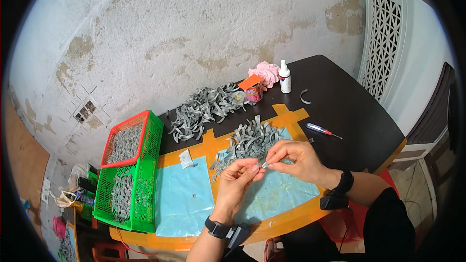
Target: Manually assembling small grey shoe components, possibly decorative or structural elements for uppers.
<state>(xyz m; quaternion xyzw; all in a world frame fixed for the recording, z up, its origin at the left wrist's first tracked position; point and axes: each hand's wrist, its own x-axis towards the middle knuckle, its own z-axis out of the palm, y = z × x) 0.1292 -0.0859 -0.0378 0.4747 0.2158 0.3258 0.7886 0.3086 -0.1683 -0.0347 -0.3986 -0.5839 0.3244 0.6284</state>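
Over the light blue sheet (286,191), my left hand (240,174) and my right hand (301,162) meet fingertip to fingertip. Both pinch at a small pale grey piece (264,165), mostly covered by the fingers, so its kind cannot be told. Just beyond my hands lies a heap of curved grey strips (252,138), with smaller grey bits at its near left edge. A second, larger heap of curved grey strips (204,109) spreads along the back of the dark table.
At the left stand a green plastic basket (154,150) and a red-rimmed basket (145,116), both holding many small grey pieces. Orange tape (210,145) borders the blue sheets. A screwdriver (320,129), white spray bottle (285,80), pink cloth (266,73) and can (254,93) sit farther back on the table.
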